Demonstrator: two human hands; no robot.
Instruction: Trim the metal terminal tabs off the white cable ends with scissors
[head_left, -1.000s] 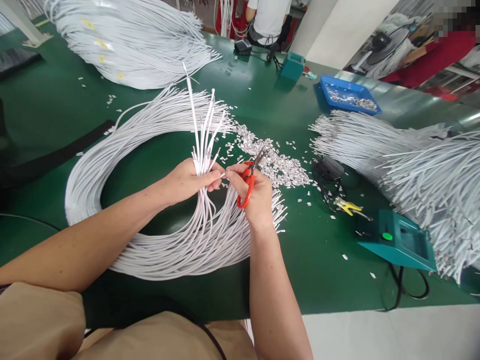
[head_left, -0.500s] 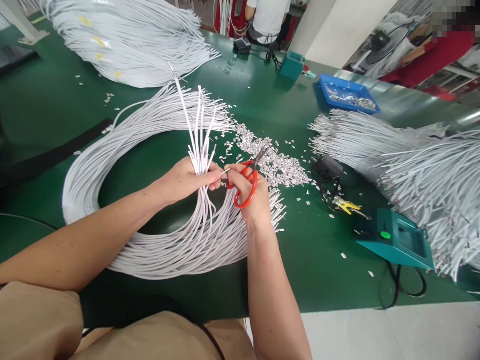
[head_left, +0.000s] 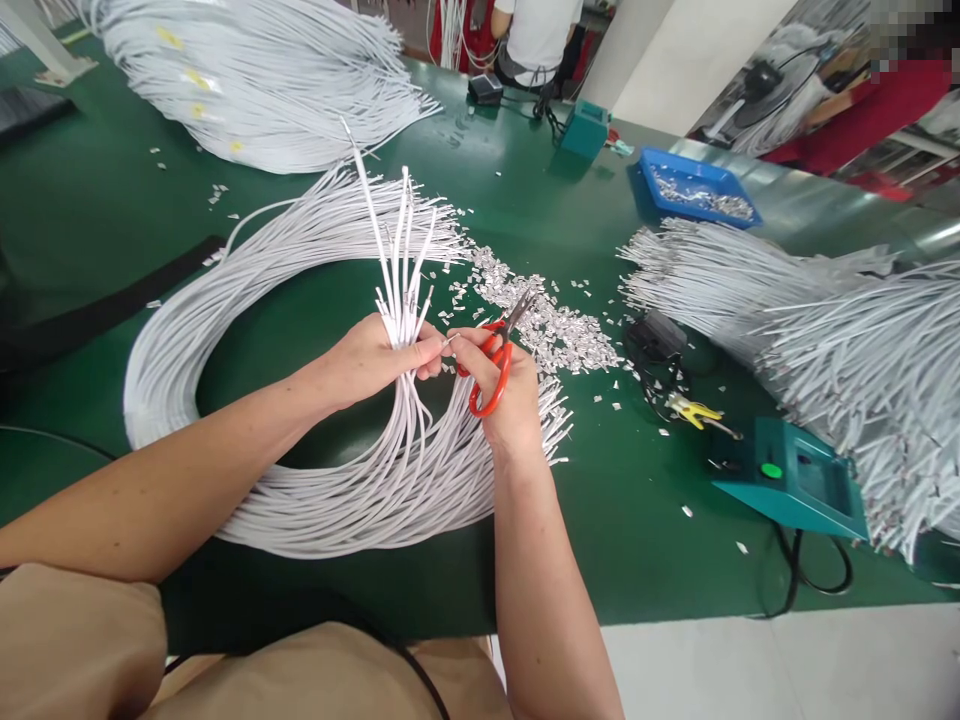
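A bunch of white cables point(head_left: 405, 260) stands upright in my left hand point(head_left: 375, 360), which is closed around it. The bunch comes from a large coil of white cables point(head_left: 165, 350) on the green table. My right hand point(head_left: 502, 385) is closed on red-handled scissors point(head_left: 491, 388), whose blades point up and away to the right. Its thumb and forefinger meet my left fingertips at one thin cable end, partly hidden by the fingers. Beyond the scissors lies a heap of small silvery-white scraps point(head_left: 570, 335).
A large cable bundle point(head_left: 255, 80) lies at the back left, others point(head_left: 750, 280) at the right. A blue tray point(head_left: 697, 190), yellow-handled pliers point(head_left: 694, 410) and a teal device point(head_left: 787, 475) also lie on the table point(head_left: 637, 560). Two people are beyond it.
The scissors have turned slightly in my right hand. The cable tops have shifted a little, and both hands stay together in nearly the same place.
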